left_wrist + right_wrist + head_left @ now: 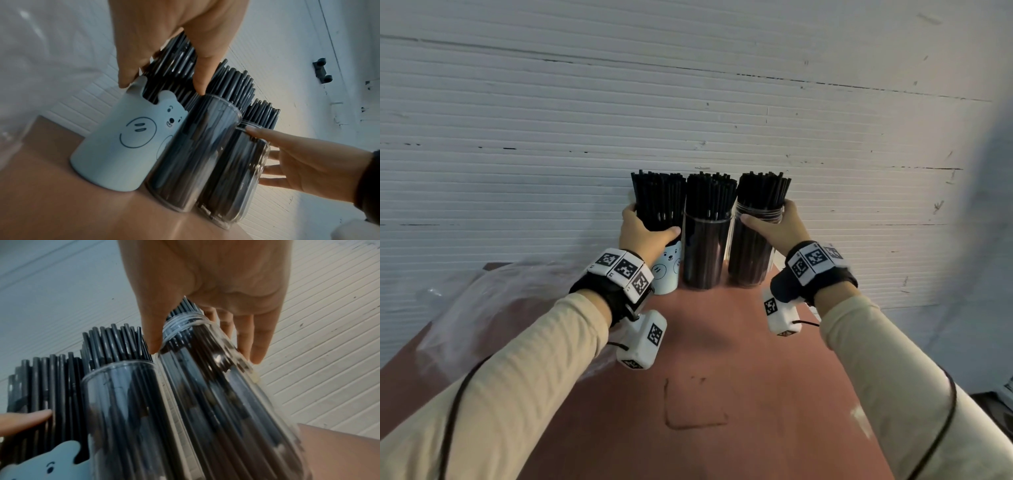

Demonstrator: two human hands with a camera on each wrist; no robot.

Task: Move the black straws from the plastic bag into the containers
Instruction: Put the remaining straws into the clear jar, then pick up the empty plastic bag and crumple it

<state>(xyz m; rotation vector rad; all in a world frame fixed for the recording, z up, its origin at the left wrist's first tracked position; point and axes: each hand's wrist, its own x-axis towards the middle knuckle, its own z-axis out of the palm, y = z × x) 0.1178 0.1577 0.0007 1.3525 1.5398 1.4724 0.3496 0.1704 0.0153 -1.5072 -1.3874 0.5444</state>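
Three containers stand in a row against the wall, each packed with black straws [710, 192]. On the left is a pale blue bear cup [669, 270] [115, 149], in the middle a clear cylinder [705, 253] [127, 410], and on the right a clear jar [753, 250] [216, 402]. My left hand [650, 221] [162, 84] grips the straw bundle just above the bear cup's rim, thumb in front and fingers behind. My right hand [766, 214] [205, 353] grips the jar's threaded neck. The crumpled clear plastic bag [493, 308] lies at the left.
The containers sit at the far edge of a reddish-brown table [715, 359], tight against a white ribbed wall [688, 120]. The table's right edge runs close beside my right forearm. A faint square outline [695, 404] is marked near the table's front.
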